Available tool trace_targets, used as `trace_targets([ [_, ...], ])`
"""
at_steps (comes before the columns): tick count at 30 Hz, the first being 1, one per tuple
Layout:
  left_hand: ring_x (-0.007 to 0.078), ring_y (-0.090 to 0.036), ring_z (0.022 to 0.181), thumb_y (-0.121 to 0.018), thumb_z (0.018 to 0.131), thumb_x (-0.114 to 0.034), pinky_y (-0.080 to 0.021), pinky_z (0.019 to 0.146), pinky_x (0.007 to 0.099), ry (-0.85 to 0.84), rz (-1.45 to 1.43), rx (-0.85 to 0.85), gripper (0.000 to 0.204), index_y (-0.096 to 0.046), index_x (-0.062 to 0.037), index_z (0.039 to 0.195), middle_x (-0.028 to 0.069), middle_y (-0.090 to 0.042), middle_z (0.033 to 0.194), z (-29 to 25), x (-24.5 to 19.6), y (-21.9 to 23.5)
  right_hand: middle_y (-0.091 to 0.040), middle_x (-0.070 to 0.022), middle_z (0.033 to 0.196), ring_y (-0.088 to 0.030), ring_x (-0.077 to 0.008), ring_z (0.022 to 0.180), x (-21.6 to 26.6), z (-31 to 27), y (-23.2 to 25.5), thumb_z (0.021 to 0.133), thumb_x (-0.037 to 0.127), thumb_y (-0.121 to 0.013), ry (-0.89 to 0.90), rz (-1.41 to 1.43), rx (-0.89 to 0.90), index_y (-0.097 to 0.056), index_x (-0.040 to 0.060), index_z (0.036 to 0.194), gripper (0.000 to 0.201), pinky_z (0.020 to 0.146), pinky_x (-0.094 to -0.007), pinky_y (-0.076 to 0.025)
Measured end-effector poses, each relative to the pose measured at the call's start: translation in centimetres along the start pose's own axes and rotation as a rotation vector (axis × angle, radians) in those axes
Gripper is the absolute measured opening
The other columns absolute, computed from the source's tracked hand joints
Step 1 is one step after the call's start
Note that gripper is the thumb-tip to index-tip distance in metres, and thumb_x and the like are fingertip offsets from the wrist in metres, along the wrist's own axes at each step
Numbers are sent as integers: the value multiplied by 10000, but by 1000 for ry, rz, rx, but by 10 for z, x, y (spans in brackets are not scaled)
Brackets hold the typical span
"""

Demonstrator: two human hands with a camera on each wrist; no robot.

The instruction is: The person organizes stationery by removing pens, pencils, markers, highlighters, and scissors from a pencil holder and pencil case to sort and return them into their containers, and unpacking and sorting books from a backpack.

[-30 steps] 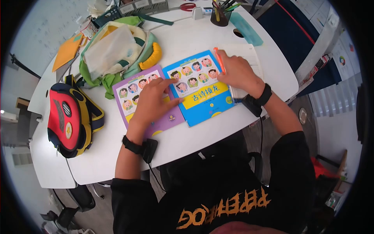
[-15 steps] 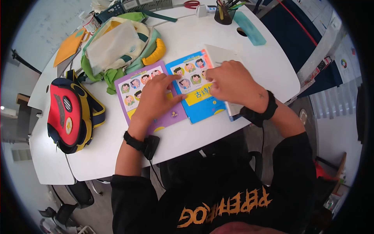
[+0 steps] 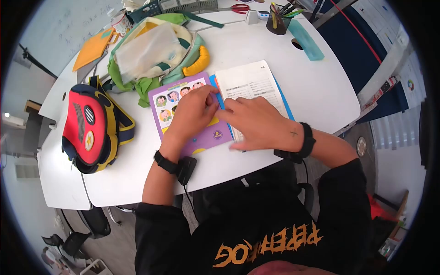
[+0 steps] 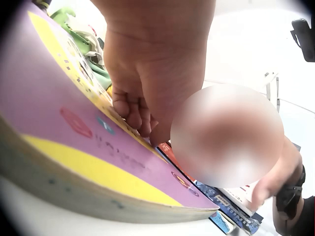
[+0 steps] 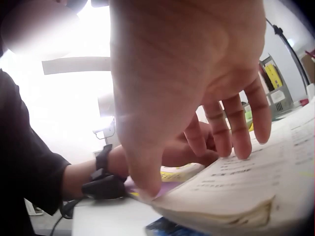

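My left hand (image 3: 195,110) rests on a purple book (image 3: 208,143) with cartoon children on its cover, fingertips near the book's right edge in the left wrist view. Beside it lies a book with a printed text page showing (image 3: 243,75), on top of a blue book (image 3: 285,101) whose edge peeks out at the right. Over that page is my right hand (image 3: 261,120), its fingertips on the paper in the right wrist view and its thumb at the page edge. The fingertips of both hands come close together between the two books.
A red and yellow backpack (image 3: 87,123) stands at the left. Behind the books lies a green and cream bag (image 3: 151,48). Farther back are a pen holder (image 3: 278,20), a teal strip (image 3: 305,41), red scissors (image 3: 240,8) and an orange envelope (image 3: 91,49).
The text-page book, with an orange edge, has come leftward over the blue book, covering most of its cover. My right hand moved left with it; my left hand stays on the purple book.
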State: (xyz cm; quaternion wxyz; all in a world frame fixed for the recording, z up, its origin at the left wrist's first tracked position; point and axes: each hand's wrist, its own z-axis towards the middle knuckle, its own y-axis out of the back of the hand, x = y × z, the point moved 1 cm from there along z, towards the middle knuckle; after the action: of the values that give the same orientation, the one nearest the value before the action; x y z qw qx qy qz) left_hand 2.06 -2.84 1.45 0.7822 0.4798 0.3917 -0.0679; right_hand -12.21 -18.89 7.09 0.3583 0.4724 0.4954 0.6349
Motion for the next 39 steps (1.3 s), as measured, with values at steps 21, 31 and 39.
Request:
trace_targets([
  [21, 375, -737, 799, -842, 811, -546, -564, 712, 469, 656, 435, -276, 520, -739, -37, 834, 176, -742, 798, -24, 71, 94, -546, -220, 1463, -570, -390, 1316, -81, 33, -2, 722, 525, -921, 15, 12, -300, -640, 13, 1381, 881, 1129, -479, -476],
  [31, 393, -723, 698, -832, 795, -621, -548, 636, 475, 689, 462, -188, 625, -704, -26, 649, 185, -710, 674, -18, 67, 87, -738, -184, 976, -701, -362, 982, -124, 78, -35, 902, 739, -670, -389, -62, -271, -754, 12, 908, 732, 879, -485, -534],
  [39, 412, -718, 719, -787, 841, -631, -546, 646, 488, 648, 434, -210, 635, -695, -13, 723, 208, -719, 730, -17, 66, 80, -711, -175, 763, -700, -374, 726, -129, 62, -26, 924, 768, -609, -451, -66, -315, -719, 45, 747, 753, 707, -478, -555],
])
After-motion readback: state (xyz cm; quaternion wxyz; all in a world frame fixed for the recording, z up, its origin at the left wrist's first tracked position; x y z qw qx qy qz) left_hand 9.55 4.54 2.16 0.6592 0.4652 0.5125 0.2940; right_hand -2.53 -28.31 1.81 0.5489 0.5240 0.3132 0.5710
